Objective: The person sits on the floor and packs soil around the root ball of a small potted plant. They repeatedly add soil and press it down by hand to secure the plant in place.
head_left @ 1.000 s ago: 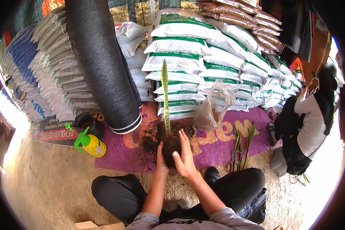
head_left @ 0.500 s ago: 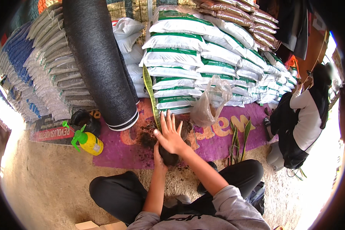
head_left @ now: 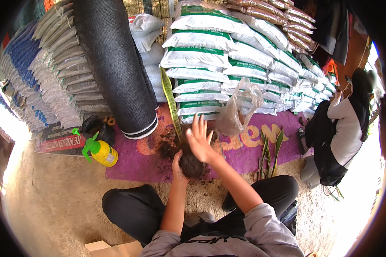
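My left hand (head_left: 179, 166) is wrapped around the left side of a dark round clump of soil (head_left: 191, 166); whether a thin bag or pot encloses it, I cannot tell. Its fingers are partly hidden behind the clump. A single tall snake plant leaf (head_left: 170, 103), green with yellow edges, rises from just beyond the clump and leans slightly left. Over the clump's far side is my right hand (head_left: 199, 143), fingers stretched and spread, holding nothing. Loose dark soil (head_left: 168, 147) is scattered around on the purple banner (head_left: 128, 169).
A yellow spray bottle (head_left: 104, 153) with a green head stands at left, beside a black plastic bag (head_left: 99, 128). A large black roll (head_left: 116, 64) leans against stacked white sacks (head_left: 197, 55). Right are a clear plastic bag (head_left: 240, 107), more snake plant leaves (head_left: 272, 154) and a crouching person (head_left: 347, 132).
My right hand has lifted and drawn back from the soil clump, its fingers more spread, exposing more of the clump. My left hand stays on it. The whole view has shifted slightly.
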A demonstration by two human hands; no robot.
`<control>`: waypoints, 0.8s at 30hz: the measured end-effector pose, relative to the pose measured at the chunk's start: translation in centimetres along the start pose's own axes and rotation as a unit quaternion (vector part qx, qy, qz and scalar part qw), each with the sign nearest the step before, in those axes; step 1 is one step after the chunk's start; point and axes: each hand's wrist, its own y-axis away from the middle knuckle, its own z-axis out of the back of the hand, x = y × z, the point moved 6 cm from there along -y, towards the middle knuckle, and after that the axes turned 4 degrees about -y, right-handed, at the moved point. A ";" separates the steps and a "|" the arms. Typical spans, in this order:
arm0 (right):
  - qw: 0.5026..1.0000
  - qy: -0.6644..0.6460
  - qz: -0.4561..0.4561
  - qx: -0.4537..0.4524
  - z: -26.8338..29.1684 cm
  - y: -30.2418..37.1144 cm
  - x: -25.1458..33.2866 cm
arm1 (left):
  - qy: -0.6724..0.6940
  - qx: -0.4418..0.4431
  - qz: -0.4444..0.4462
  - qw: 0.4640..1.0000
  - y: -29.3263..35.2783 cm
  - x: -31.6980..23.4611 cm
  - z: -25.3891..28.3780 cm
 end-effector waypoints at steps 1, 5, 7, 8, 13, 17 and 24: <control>1.000 -0.007 0.006 -0.021 1.7 0.1 1.0 | 0.001 -0.031 -0.002 1.000 0.2 0.0 0.0; 0.985 -0.018 0.087 -0.151 7.6 1.9 4.1 | -0.021 -0.032 0.045 0.998 1.4 -0.7 0.0; 0.981 0.009 0.104 -0.160 7.2 2.6 4.3 | 0.018 0.025 0.027 0.999 1.2 -0.4 -0.6; 0.981 0.040 0.109 -0.157 5.7 2.7 3.8 | 0.037 0.054 0.018 0.998 1.1 -0.1 -0.9; 0.995 -0.061 0.048 -0.059 0.2 2.5 -0.2 | -0.021 0.013 0.010 1.000 0.2 0.8 0.7; 0.937 -0.237 0.205 -0.153 2.8 4.5 0.4 | -0.002 0.014 0.025 1.000 0.3 -0.2 1.1; 0.969 -0.109 0.208 -0.075 0.3 8.2 0.6 | -0.058 0.069 0.010 0.996 0.2 0.0 1.2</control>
